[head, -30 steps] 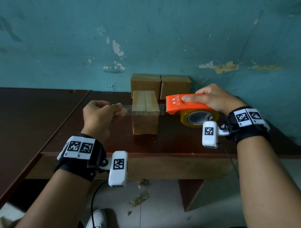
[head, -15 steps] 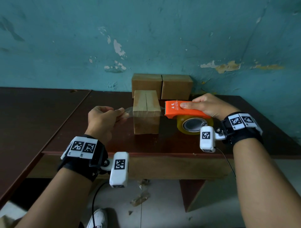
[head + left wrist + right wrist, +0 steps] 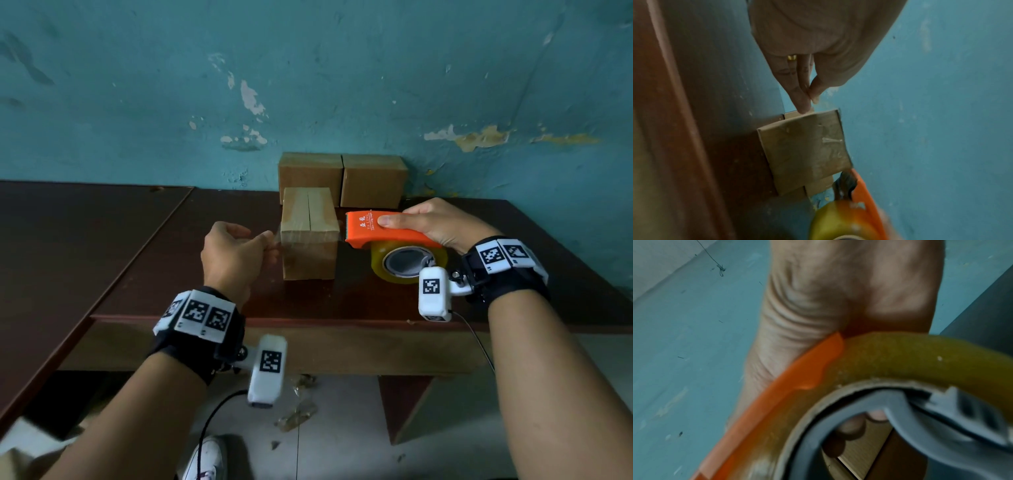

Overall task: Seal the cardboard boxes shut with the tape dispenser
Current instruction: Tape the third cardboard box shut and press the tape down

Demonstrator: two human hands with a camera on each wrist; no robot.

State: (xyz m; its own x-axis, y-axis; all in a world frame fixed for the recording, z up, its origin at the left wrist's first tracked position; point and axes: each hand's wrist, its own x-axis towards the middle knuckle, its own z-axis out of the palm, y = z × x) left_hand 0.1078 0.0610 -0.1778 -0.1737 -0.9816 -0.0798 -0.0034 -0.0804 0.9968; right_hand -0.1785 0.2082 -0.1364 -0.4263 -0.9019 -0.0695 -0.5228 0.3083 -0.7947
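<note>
Tape (image 3: 308, 236), clear and glossy, stretches across the top front of a small cardboard box (image 3: 308, 253) standing at the centre of the dark wooden table (image 3: 164, 260). The box's top flaps meet in a seam running toward the wall. At nine o'clock of the box, the left hand (image 3: 233, 257) pinches the free end of the tape between thumb and forefinger, the other fingers curled in; in the left wrist view the fingertips (image 3: 804, 104) press together just beside the box's (image 3: 803, 151) edge. At three o'clock, just beside the box, the right hand (image 3: 435, 226) grips the orange tape dispenser (image 3: 383, 229) from above, thumb laid flat along its near side, its toothed end toward the box. The yellowish tape roll (image 3: 407, 262) hangs beneath, on a grey hub (image 3: 890, 415); the right wrist view shows fingertips (image 3: 853, 426) curled round the far side. At twelve o'clock, two more cardboard boxes (image 3: 342, 178) sit side by side, touching, against the teal wall (image 3: 308, 75) with its peeling paint. Tape scraps (image 3: 298, 414) lie on the floor under the table.
</note>
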